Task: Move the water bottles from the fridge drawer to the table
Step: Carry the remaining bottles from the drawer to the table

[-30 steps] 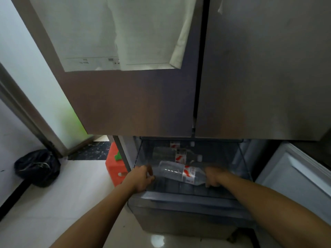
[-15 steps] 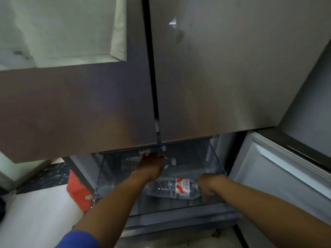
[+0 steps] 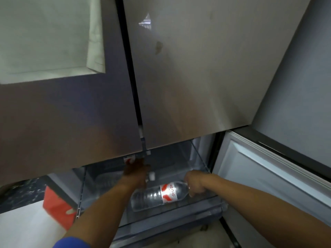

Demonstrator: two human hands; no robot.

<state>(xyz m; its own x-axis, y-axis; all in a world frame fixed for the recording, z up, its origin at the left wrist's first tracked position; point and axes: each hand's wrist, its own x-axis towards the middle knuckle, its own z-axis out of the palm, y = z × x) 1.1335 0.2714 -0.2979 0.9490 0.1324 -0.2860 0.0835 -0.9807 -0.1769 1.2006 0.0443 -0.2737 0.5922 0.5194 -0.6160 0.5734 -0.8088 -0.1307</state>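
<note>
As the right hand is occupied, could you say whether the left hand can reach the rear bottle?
Probably yes: the left hand is at the rear bottle, nothing between them; grip hidden.

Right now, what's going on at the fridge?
A person is reaching into the open fridge drawer with both hands. The right hand grips the neck end of a water bottle lying on its side near the front. The left hand is farther back, over a second bottle whose white cap shows; its grip is too dark to judge. Neither bottle is out of the drawer yet, and the table is not in view.
</note>
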